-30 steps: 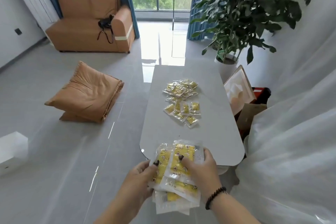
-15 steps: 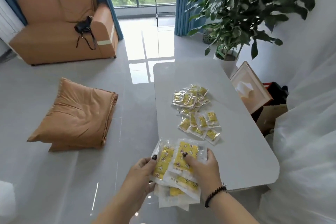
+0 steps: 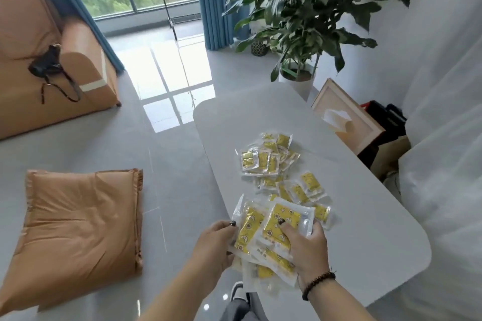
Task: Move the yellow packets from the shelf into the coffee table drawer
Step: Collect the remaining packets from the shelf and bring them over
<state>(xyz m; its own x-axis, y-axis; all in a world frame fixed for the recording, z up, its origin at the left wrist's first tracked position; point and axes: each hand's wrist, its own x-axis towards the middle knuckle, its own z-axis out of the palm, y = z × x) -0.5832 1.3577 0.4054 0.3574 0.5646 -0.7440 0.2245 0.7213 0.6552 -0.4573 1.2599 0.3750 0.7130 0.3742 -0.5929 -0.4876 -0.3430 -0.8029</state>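
A stack of yellow packets (image 3: 271, 227) in clear wrappers is held between both hands over the near left edge of the grey coffee table (image 3: 365, 229). My left hand (image 3: 214, 245) grips the stack's left side with the thumb on top. My right hand (image 3: 306, 245) grips the right side, thumb pressed on the top packet. Several more yellow packets (image 3: 271, 159) lie spread on the tabletop beyond my hands. No drawer shows in this view.
An orange cushion (image 3: 80, 219) lies on the floor to the left. An orange sofa (image 3: 39, 73) stands at the back left. A potted plant (image 3: 300, 21), a leaning picture frame (image 3: 344, 117) and white sheeting (image 3: 443, 164) line the table's right side.
The view has swung left and closer to the table. Both hands, still holding the stack, now sit over the table's near left edge, close to the loose packets.
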